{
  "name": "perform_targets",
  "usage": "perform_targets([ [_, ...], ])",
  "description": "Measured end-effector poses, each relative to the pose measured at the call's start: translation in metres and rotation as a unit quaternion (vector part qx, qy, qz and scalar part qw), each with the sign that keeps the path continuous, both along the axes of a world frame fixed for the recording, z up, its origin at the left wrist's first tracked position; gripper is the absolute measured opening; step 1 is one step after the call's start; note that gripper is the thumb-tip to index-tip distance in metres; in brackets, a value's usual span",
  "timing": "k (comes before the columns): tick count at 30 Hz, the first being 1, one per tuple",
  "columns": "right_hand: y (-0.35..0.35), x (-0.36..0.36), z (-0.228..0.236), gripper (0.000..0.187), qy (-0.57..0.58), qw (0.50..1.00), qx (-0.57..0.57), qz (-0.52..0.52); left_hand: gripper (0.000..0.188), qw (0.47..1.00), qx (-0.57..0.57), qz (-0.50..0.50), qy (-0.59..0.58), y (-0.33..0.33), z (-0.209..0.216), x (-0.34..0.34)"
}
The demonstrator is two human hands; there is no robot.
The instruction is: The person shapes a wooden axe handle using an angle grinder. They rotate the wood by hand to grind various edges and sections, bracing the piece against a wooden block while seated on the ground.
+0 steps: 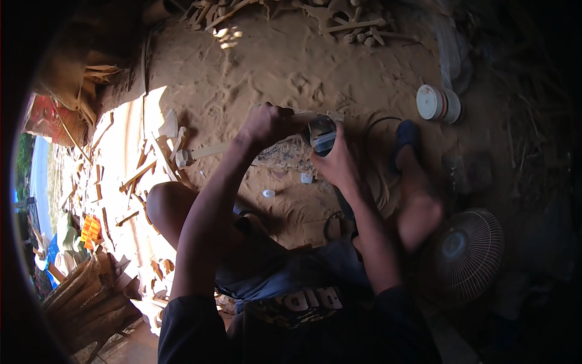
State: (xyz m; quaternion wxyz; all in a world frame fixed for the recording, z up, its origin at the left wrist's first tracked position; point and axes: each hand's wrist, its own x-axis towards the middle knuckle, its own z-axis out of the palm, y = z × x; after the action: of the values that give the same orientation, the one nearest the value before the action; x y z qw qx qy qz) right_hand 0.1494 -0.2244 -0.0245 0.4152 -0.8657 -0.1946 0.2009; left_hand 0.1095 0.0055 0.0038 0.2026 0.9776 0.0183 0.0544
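My left hand (pixel 267 126) is closed around a pale wooden piece (pixel 308 116), its end against a round, dark tool (pixel 322 134). My right hand (pixel 339 162) curls around the near side of that tool, thumb and fingers bent; the tool looks like a grinder or sander, but its kind is not clear. Beneath both hands is a rough block (pixel 282 156) on the sandy ground. A pale wooden stick with a thicker end (pixel 183 159) runs behind my left forearm; where it stops is hidden. Two small white things, a bottle-like one (pixel 268 193) and a cup-like one (pixel 307 178), lie near the block.
A white tub (pixel 430 102) lies on the right, beyond my blue-shod foot (pixel 407 132). A fan (pixel 467 255) stands at my right knee. A dark cord (pixel 383 182) loops over the sand. Wood offcuts (pixel 142 173) litter the left; more shaped pieces (pixel 357 24) are piled at the far side.
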Motion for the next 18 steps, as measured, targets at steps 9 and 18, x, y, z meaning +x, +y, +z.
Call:
perform_targets([
  [9, 0.009, -0.004, -0.002, 0.099, -0.040, 0.998, -0.050, 0.019, 0.035, 0.996, 0.042, -0.047, -0.057, 0.013, -0.020, 0.013],
  [18, 0.003, 0.000, -0.008, 0.101, -0.032, 0.999, -0.013, 0.021, 0.037, 1.000, -0.017, -0.009, -0.013, 0.005, -0.006, 0.006],
])
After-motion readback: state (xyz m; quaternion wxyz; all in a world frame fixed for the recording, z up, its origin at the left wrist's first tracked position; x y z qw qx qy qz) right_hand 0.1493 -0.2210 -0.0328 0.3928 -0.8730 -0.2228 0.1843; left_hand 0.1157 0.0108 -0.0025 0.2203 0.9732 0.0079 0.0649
